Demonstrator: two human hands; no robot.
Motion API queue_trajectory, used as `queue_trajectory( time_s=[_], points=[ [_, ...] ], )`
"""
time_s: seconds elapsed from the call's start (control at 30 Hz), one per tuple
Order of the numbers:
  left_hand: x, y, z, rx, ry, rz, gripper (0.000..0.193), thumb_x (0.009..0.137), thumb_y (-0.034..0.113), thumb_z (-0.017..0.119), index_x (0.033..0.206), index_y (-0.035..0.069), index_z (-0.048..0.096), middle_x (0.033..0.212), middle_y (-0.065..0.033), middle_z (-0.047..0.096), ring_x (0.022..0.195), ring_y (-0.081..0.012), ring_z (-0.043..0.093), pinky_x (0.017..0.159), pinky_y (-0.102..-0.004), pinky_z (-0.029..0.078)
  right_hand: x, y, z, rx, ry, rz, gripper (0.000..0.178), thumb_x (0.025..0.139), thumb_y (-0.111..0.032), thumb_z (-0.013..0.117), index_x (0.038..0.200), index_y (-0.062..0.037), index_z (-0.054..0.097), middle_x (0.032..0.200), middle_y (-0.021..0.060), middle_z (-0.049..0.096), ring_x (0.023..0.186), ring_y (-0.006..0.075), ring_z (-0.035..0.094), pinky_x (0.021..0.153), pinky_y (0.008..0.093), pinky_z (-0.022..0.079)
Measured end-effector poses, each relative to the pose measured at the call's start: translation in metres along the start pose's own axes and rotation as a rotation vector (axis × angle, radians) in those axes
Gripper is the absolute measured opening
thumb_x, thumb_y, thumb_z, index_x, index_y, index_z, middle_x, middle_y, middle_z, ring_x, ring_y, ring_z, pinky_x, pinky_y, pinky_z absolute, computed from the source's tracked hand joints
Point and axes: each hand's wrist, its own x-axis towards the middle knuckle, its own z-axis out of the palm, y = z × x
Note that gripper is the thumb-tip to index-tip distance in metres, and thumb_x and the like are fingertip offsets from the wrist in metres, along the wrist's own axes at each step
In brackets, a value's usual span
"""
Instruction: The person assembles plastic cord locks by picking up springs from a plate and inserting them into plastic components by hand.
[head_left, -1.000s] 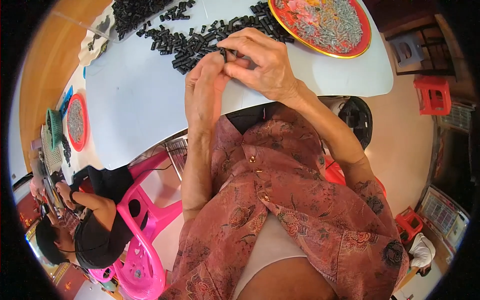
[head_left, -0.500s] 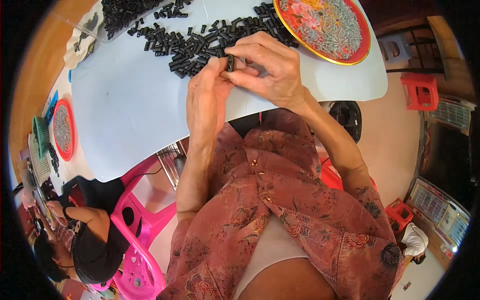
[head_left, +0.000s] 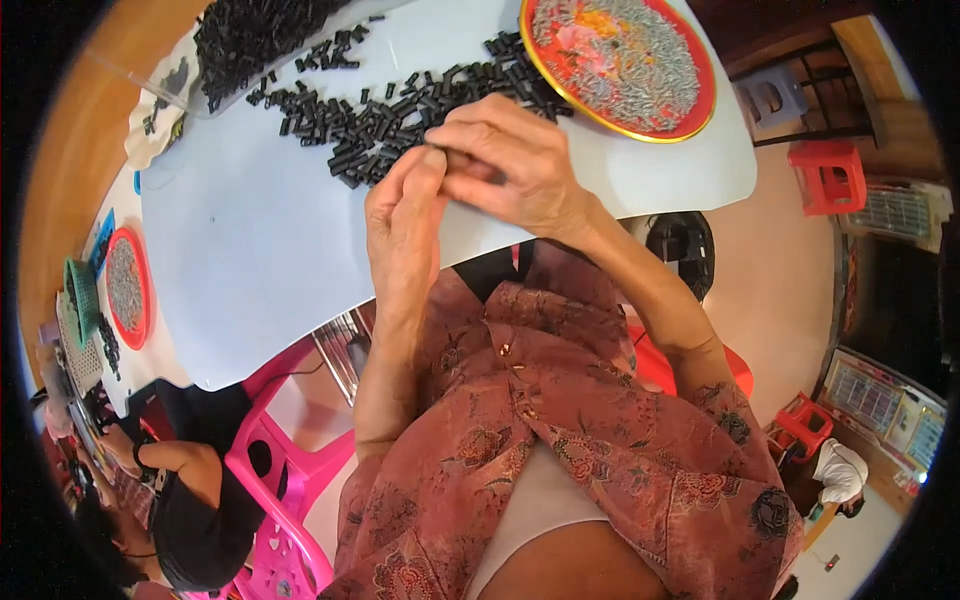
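Note:
Both hands meet over the near side of a heap of small black cylindrical plastic parts (head_left: 355, 160) on the pale table. The left hand (head_left: 400, 220) pinches with thumb and fingertips. The right hand (head_left: 520, 170) is bent over, with its fingertips closed against the left ones. Between them is one small black plastic part (head_left: 438, 149), of which only a dark sliver shows; the fingers cover the rest. Past the right hand, at the far right of the table, lies a round red tray (head_left: 706, 85) with a gold rim, holding many small silver screws.
A clear-sided container of black parts (head_left: 255, 40) is at the far left. On a side table at left are a red bowl (head_left: 147, 290) of silver pieces and a green basket (head_left: 82, 290). A person (head_left: 195, 500) sits near a pink chair (head_left: 290, 460). A red stool (head_left: 828, 178) stands at right.
The hands, still together, sit lower in the picture and further from the heap's middle. The black part, plainly visible between the fingertips before, is now mostly covered by them.

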Motion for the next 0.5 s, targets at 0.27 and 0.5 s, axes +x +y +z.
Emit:
queue_trajectory(
  time_s=[0.27,0.5],
  points=[
    [0.003,-0.008,-0.004,0.046,0.034,0.065,0.021,0.096,0.013,0.048,0.097,-0.004,0.06,0.093,-0.006,0.061,0.087,-0.0129,0.058,0.082,-0.0283,0.048,-0.003,-0.005,-0.004,0.017,-0.017,-0.02,0.036,0.062,-0.005,0.077,0.096,-0.0018,0.065,0.09,0.0092,0.062,0.079,0.0225,0.061,0.064,0.03,0.052],
    [0.003,-0.003,-0.004,0.156,0.003,0.042,0.045,0.099,0.033,0.039,0.099,-0.008,0.058,0.088,-0.0152,0.064,0.086,-0.0224,0.061,0.085,-0.0342,0.046,0.044,0.022,-0.057,-0.205,-0.021,-0.021,0.029,0.071,-0.013,0.073,0.097,-0.0031,0.065,0.086,0.0098,0.063,0.073,0.0233,0.062,0.067,0.0335,0.051]
  ],
)
